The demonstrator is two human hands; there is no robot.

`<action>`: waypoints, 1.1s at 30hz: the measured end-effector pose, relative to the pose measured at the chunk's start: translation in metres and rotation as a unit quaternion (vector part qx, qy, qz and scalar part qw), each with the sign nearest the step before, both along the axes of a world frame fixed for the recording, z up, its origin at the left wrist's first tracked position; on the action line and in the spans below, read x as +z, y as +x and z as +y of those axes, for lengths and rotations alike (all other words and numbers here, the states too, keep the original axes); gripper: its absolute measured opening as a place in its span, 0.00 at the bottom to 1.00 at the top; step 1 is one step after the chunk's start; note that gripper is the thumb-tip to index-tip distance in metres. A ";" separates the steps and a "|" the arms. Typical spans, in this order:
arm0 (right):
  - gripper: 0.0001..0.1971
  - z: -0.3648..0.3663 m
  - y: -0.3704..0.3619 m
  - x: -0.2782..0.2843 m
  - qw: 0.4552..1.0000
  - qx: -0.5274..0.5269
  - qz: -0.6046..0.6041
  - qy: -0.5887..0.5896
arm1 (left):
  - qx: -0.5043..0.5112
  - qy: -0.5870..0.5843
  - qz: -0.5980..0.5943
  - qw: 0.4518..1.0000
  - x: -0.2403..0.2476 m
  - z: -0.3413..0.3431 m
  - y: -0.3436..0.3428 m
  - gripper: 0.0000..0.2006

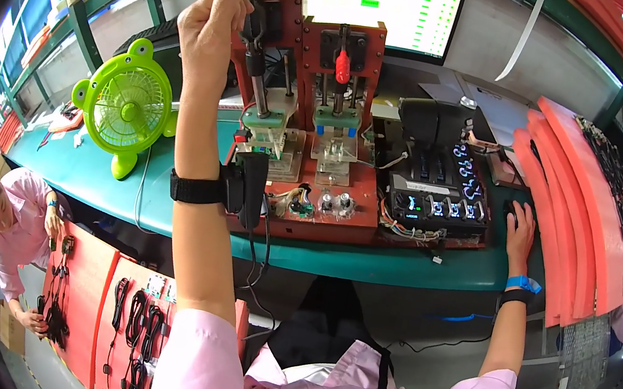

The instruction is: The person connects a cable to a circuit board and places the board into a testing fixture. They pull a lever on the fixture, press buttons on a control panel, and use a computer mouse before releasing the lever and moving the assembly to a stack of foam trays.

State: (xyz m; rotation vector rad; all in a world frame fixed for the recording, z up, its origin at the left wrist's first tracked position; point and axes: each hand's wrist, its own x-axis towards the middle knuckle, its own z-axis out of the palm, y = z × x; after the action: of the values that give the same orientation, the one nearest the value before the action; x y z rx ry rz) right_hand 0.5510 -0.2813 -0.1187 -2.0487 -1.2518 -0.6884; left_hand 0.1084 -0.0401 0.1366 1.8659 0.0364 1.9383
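Note:
My left hand [209,30] is raised at the left side of a red test fixture [275,225]. Its fingers are closed around the lever of the left toggle clamp [255,31], and the grip hides the lever's end. Under that clamp sits a clear plastic block [269,142] with a green plate. The neighbouring clamp has a red handle [343,66] hanging down over a second clear nest [333,167]. Over at the right, my right hand [520,238] rests on a black computer mouse [511,216].
A lit monitor [366,3] stands behind the fixture. Right of it is a black instrument [440,185] with glowing digits. A green frog-shaped fan [128,109] stands left. Pink foam sheets [562,222] lie far right. Another person [13,224] handles cables at lower left.

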 end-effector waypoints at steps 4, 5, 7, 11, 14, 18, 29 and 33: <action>0.14 0.001 -0.007 0.006 0.999 0.042 0.020 -0.010 | 0.008 -0.013 -0.011 1.000 0.000 -0.001 0.000 0.18; 0.14 0.000 -0.006 0.006 0.999 0.047 0.019 -0.010 | 0.004 -0.010 -0.009 1.000 0.000 -0.001 0.000 0.18; 0.14 0.000 -0.005 0.005 0.998 0.058 0.017 -0.010 | -0.004 -0.007 -0.003 1.000 0.000 0.000 -0.001 0.18; 0.15 -0.002 -0.001 0.006 0.998 0.063 0.021 -0.017 | 0.001 -0.010 0.001 1.000 0.000 0.000 0.001 0.18; 0.15 0.000 -0.002 0.004 0.998 0.062 0.023 -0.017 | 0.008 -0.018 -0.004 1.000 0.000 -0.001 0.000 0.18; 0.15 0.000 0.000 0.004 0.998 0.062 0.028 -0.015 | 0.011 -0.021 -0.007 1.000 0.000 0.000 0.001 0.18; 0.15 0.000 -0.002 0.005 0.998 0.056 0.032 -0.021 | 0.009 -0.021 -0.012 1.000 -0.001 0.001 0.001 0.18; 0.15 0.000 -0.003 0.005 0.998 0.057 0.031 -0.024 | 0.008 -0.021 -0.010 1.000 -0.001 0.000 0.000 0.18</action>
State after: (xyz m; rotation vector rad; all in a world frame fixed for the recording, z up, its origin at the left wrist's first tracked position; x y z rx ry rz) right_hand 0.5482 -0.2815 -0.1136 -2.0033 -1.3482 -0.5426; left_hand 0.1084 -0.0400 0.1360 1.8235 0.0852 1.9525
